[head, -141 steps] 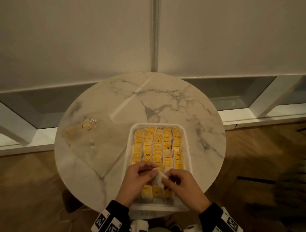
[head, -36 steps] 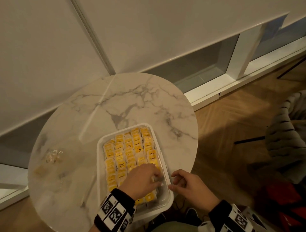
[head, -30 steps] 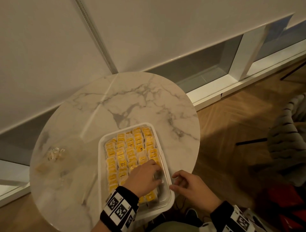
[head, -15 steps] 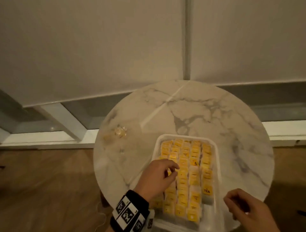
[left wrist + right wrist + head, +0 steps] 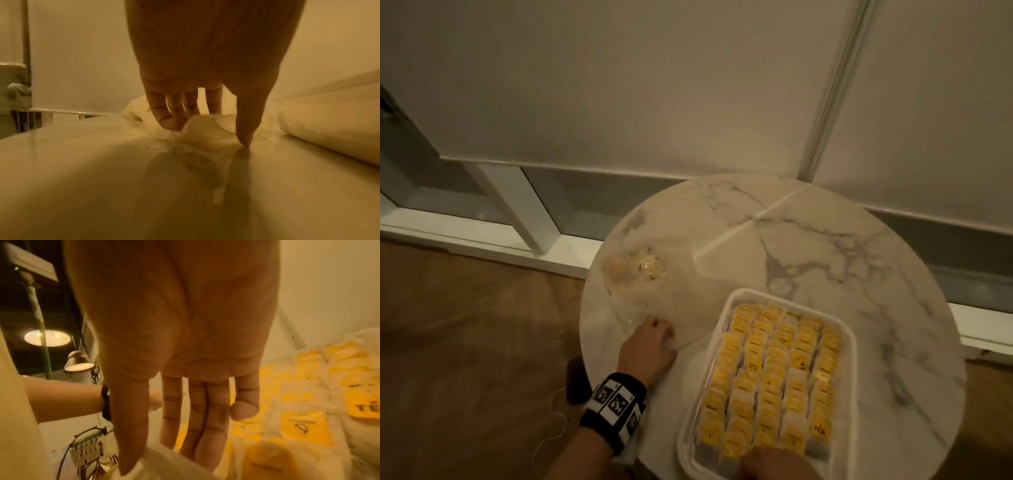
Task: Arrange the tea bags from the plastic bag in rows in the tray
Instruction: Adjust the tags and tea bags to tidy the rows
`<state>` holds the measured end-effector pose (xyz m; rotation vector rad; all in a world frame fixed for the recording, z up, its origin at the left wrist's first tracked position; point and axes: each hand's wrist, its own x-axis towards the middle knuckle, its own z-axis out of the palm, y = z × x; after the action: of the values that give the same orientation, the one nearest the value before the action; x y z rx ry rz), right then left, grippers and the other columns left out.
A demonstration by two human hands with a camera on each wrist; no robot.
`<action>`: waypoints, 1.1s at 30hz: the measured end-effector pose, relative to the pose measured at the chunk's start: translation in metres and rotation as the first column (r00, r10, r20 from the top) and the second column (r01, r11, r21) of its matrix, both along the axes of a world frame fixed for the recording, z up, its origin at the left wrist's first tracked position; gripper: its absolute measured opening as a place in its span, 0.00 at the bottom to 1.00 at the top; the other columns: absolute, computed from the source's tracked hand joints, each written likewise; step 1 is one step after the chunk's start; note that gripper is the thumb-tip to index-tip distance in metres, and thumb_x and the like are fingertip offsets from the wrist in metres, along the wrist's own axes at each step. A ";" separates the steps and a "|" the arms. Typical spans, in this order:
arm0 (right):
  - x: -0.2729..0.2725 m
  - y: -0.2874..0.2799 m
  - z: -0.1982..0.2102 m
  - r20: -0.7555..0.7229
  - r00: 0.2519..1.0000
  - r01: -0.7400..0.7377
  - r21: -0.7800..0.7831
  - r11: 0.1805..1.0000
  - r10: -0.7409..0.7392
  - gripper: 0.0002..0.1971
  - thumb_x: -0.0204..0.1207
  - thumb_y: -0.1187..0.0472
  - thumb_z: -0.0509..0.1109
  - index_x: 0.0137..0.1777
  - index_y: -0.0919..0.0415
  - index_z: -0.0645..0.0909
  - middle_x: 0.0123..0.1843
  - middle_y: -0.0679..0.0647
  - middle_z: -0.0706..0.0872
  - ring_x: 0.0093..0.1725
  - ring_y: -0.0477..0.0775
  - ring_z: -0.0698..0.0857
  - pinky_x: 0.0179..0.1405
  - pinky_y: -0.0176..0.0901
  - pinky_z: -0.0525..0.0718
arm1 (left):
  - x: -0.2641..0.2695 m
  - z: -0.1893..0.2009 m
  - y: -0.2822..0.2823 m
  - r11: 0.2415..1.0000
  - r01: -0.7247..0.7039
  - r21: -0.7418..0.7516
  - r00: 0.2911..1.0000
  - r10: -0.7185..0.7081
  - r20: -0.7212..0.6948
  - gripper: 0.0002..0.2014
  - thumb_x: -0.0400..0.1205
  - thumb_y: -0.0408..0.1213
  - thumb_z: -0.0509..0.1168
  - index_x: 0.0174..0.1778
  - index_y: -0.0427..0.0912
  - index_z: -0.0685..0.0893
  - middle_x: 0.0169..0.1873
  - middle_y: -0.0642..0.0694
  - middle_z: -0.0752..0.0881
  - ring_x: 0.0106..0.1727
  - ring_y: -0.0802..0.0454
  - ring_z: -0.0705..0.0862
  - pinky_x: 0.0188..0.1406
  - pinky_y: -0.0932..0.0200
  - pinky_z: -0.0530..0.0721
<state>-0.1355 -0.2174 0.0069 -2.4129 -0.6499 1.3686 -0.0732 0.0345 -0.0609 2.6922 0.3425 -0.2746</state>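
A white tray (image 5: 854, 359) on the round marble table holds several rows of yellow-tagged tea bags (image 5: 774, 370). Left of it lies a clear plastic bag (image 5: 681, 308) with a few tea bags (image 5: 650, 269) at its far end. My left hand (image 5: 654, 337) is on the bag's near part. In the left wrist view the left hand (image 5: 205, 131) bunches the plastic bag (image 5: 201, 129) between curled fingers and thumb. My right hand (image 5: 774, 460) sits at the tray's near edge. The right hand (image 5: 185, 443) has straight fingers over the tea bags (image 5: 304, 426), with the thumb by the rim.
The marble table (image 5: 808, 246) stands against a pale wall with a low window ledge (image 5: 482, 236). Wooden floor (image 5: 465, 342) lies to the left. A thin white cable (image 5: 558, 421) hangs below the table edge. The tray wall (image 5: 329, 129) is just right of my left hand.
My left hand left the tray and moved left onto the plastic bag, gathering it. My right hand came in to the tray's near edge. The head view swung left.
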 end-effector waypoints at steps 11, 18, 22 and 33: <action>0.046 -0.039 0.013 0.229 0.966 0.122 0.019 0.992 -0.123 0.10 0.73 0.46 0.74 0.37 0.38 0.75 0.46 0.39 0.82 0.55 0.43 0.84 0.54 0.33 0.79 | 0.016 0.032 0.030 0.853 -0.142 -0.502 0.943 0.272 0.195 0.05 0.77 0.38 0.77 0.38 0.53 0.92 0.37 0.58 0.90 0.41 0.64 0.86 0.46 0.65 0.80; 0.080 -0.008 0.046 0.478 0.861 0.023 0.304 0.952 -0.173 0.09 0.78 0.44 0.66 0.55 0.41 0.83 0.50 0.37 0.82 0.51 0.36 0.80 0.54 0.34 0.79 | 0.022 0.089 0.047 0.800 -0.013 -0.600 0.811 0.360 0.462 0.05 0.78 0.35 0.75 0.46 0.49 0.93 0.43 0.58 0.92 0.48 0.66 0.88 0.46 0.75 0.82; 0.107 0.079 0.073 0.662 0.698 -0.299 0.616 0.729 -0.274 0.20 0.82 0.50 0.63 0.72 0.53 0.78 0.72 0.50 0.78 0.71 0.47 0.75 0.71 0.39 0.72 | 0.026 0.125 0.055 0.892 0.103 -0.440 0.643 0.278 0.713 0.07 0.80 0.39 0.72 0.51 0.44 0.93 0.43 0.52 0.88 0.48 0.59 0.85 0.44 0.69 0.81; 0.175 0.198 0.074 0.178 0.978 0.013 0.479 0.878 -0.112 0.12 0.82 0.62 0.60 0.54 0.65 0.85 0.49 0.62 0.91 0.41 0.57 0.90 0.38 0.47 0.86 | 0.034 0.130 0.069 0.859 0.070 -0.507 0.553 0.390 0.737 0.06 0.81 0.35 0.71 0.51 0.42 0.92 0.43 0.47 0.88 0.45 0.52 0.87 0.39 0.48 0.89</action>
<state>0.0391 -0.0195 0.0813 -2.1541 -0.8373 0.8167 -0.0393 0.1038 0.0688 1.9512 0.1841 0.8621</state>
